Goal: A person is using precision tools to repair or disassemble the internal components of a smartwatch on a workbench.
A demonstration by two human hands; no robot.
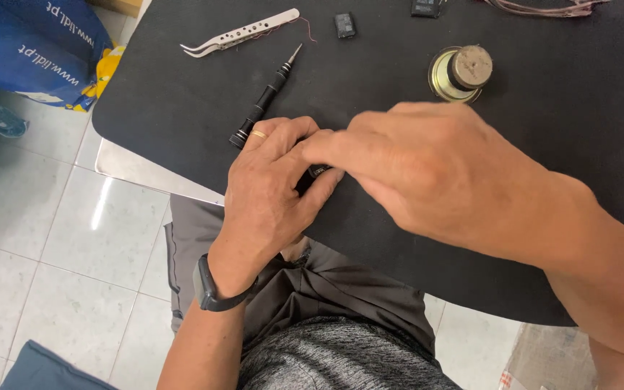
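My left hand (pixel 272 191), with a gold ring and a dark wristband, curls around a small black part (pixel 317 172) at the near edge of a black mat (pixel 557 94). My right hand (pixel 413 170) lies over it, fingertips meeting the left fingers at that part. Most of the part is hidden by both hands. A black precision screwdriver (pixel 267 95) lies on the mat just beyond my left knuckles, tip pointing away.
Metal tweezers (pixel 243 32) lie at the far left of the mat. A small black block (pixel 344 25) and a round brass-coloured speaker (pixel 462 72) sit further back. Thin wires (pixel 543 7) run along the far edge. A blue bag (pixel 30 43) stands on the tiled floor at left.
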